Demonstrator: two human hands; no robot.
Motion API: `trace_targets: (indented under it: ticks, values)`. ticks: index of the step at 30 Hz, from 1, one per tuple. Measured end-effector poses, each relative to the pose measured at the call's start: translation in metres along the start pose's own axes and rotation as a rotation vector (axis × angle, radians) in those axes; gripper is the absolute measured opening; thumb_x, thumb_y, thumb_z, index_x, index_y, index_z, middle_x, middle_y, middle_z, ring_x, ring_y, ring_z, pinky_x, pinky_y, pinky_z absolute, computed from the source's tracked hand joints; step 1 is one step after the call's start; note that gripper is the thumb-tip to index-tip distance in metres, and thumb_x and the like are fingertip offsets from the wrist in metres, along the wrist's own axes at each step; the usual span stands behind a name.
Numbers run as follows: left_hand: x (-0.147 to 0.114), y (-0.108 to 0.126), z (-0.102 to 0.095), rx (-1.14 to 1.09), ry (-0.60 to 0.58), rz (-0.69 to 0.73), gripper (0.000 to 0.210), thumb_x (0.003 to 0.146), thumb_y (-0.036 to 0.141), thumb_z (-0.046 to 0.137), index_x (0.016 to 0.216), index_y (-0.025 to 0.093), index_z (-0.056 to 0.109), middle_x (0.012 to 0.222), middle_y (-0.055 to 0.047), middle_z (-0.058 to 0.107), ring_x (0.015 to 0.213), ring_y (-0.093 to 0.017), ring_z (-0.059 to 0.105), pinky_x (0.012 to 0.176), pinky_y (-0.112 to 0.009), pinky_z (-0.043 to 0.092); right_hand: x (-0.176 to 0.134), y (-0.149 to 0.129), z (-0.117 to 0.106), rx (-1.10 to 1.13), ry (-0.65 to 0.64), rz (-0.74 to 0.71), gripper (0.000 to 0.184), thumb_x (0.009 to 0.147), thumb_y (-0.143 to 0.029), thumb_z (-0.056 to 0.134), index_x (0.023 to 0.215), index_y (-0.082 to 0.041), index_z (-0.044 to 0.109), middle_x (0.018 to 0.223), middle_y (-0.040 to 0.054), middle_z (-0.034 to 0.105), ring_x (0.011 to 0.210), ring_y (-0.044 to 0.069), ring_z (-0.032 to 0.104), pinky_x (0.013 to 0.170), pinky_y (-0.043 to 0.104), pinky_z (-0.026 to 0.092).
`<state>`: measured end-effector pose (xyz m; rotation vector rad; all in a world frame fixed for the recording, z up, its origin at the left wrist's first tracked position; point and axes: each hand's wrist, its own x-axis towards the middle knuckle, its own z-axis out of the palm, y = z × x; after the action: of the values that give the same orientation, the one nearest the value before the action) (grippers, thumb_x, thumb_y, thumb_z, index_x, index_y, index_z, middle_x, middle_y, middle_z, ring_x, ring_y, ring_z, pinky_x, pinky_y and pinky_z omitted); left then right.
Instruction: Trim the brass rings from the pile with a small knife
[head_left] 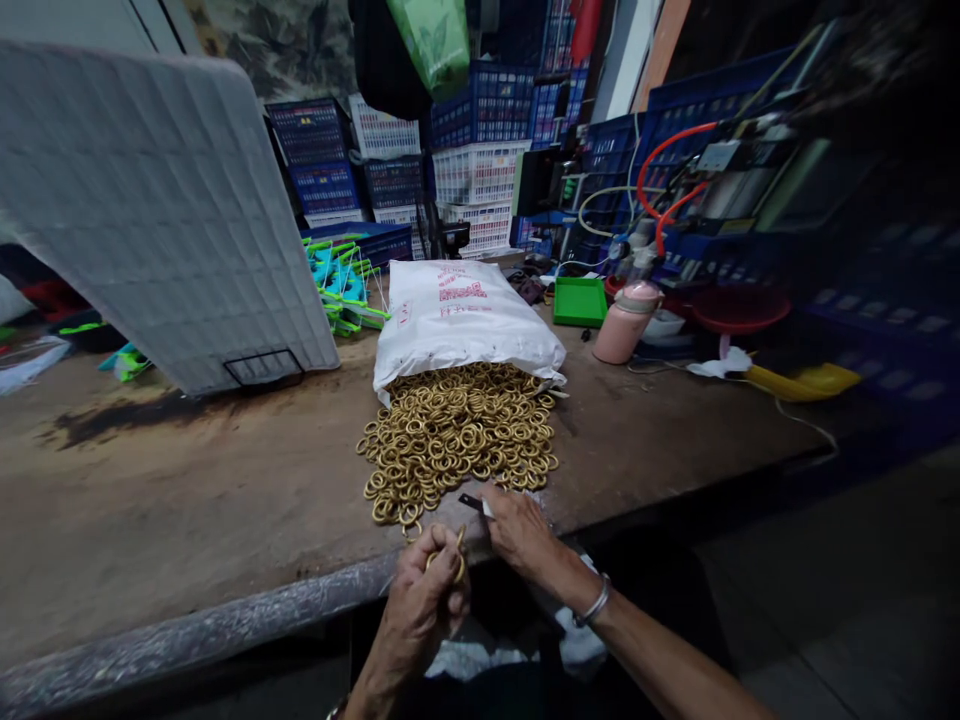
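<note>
My left hand (429,590) is closed, pinching a few brass-coloured rings (459,568) at the table's front edge. Just to its right, my right hand (517,528) is wrapped round a small knife (474,503). The knife's flat dark blade points left toward the rings, apart from them as far as I can see; its handle is mostly hidden by my fingers. Beyond both hands lies a heap of brass-coloured rings (461,425), spilling from the open mouth of a white woven sack (465,310) with red print.
A large pale quilted board (165,200) leans upright on the wooden table (225,500) at left. Toward the back right stand a pink bottle (626,322), a green tray (580,302) and a yellow scoop-like piece (810,380). Stacked crates (480,172) fill the background.
</note>
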<state>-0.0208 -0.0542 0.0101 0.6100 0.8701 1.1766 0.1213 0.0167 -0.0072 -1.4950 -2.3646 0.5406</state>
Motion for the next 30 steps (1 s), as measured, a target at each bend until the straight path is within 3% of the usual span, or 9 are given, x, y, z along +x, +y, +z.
trace_targets:
  ticks: [4,8,12,18,23,28,30]
  values:
    - [-0.001,0.004,0.003,-0.121,0.026,-0.087,0.027,0.070,0.039,0.064,0.073,0.017,0.048,0.067,0.002,0.051,0.042,-0.003,0.036,0.035,-0.014,0.025,0.001,0.020,-0.009,0.065,0.115,0.122,0.024,0.071,-0.007,0.039,0.087,-0.019,0.053,0.073,0.0025,0.060,0.068,0.014,0.054,0.059,0.022,0.030]
    - [0.004,0.002,-0.001,-0.133,0.081,-0.079,0.025,0.070,0.036,0.063,0.074,0.014,0.053,0.076,-0.003,0.056,0.047,-0.004,0.041,0.037,-0.015,0.027,-0.006,0.036,-0.008,0.064,0.177,0.129,0.015,0.078,-0.017,0.043,0.090,-0.020,0.052,0.077,0.0027,0.061,0.069,0.015,0.056,0.060,0.022,0.032]
    - [0.005,0.002,-0.003,-0.188,0.086,-0.084,0.021,0.067,0.031,0.066,0.074,0.016,0.052,0.071,-0.001,0.057,0.047,-0.005,0.042,0.037,-0.015,0.026,-0.013,0.033,-0.001,0.034,0.159,0.095,0.012,0.081,-0.026,0.046,0.090,-0.021,0.051,0.078,0.0023,0.062,0.069,0.015,0.057,0.060,0.022,0.033]
    - [0.008,0.002,-0.009,-0.272,0.062,-0.122,0.029,0.065,0.027,0.068,0.088,0.016,0.056,0.073,-0.002,0.058,0.055,-0.008,0.050,0.042,-0.016,0.032,-0.013,0.023,0.002,-0.048,0.093,0.116,0.020,0.079,-0.022,0.049,0.099,-0.023,0.048,0.090,0.0042,0.063,0.078,0.017,0.058,0.064,0.024,0.032]
    - [0.015,-0.006,-0.012,-0.347,0.107,-0.156,0.020,0.065,0.024,0.070,0.075,0.014,0.056,0.073,-0.003,0.059,0.059,-0.009,0.054,0.040,-0.014,0.032,-0.009,0.028,0.002,-0.056,0.055,0.152,0.018,0.078,-0.019,0.045,0.096,-0.019,0.046,0.081,0.0049,0.062,0.070,0.017,0.056,0.059,0.024,0.029]
    - [0.023,-0.012,-0.007,-0.345,0.160,-0.159,0.024,0.061,0.020,0.073,0.069,0.013,0.052,0.068,-0.001,0.056,0.054,-0.006,0.050,0.037,-0.012,0.028,-0.005,0.020,-0.002,0.224,0.128,0.170,0.005,0.079,-0.019,0.040,0.079,-0.019,0.044,0.070,0.0011,0.056,0.062,0.013,0.050,0.057,0.022,0.031]
    - [0.025,-0.012,-0.004,-0.325,0.179,-0.146,0.026,0.061,0.023,0.073,0.069,0.014,0.051,0.066,0.001,0.055,0.052,-0.005,0.049,0.036,-0.012,0.027,-0.003,0.012,-0.004,0.405,0.174,0.155,0.009,0.081,-0.025,0.039,0.075,-0.020,0.043,0.067,-0.0008,0.053,0.061,0.012,0.049,0.058,0.022,0.034]
